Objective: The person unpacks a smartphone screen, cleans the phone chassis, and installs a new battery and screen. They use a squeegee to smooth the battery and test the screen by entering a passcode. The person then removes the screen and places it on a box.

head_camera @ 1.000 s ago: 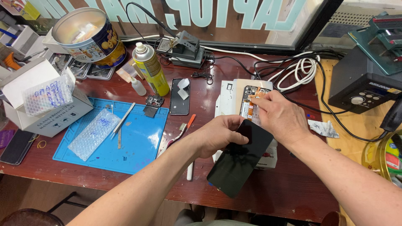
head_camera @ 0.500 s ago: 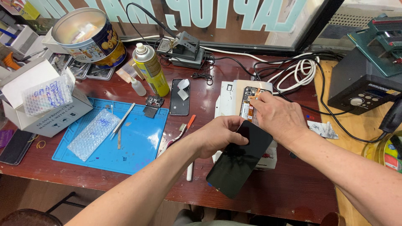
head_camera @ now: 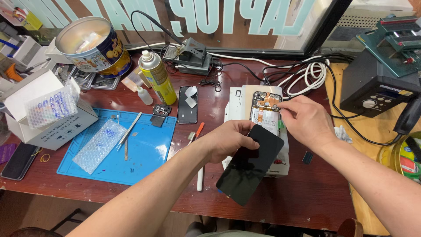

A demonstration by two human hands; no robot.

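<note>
- A black phone screen panel (head_camera: 249, 166) is tilted up in the left hand (head_camera: 230, 140), just beside the opened phone.
- A white cardboard box (head_camera: 46, 112) stands open at the table's left.
- A round printed tin (head_camera: 94, 46) leans behind it.
- A yellow spray can (head_camera: 158, 78) stands upright.
- Pale lettering (head_camera: 228, 15) crosses the window.

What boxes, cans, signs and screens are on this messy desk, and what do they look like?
Black screen panel: held tilted by the left hand.
Round tin: back left, blue and yellow, tipped.
Spray can: upright, yellow, white cap.
White cardboard box: left edge, open flap.
Window lettering: large pale blue letters, mirrored.
Dark phone: front left, flat.
</note>
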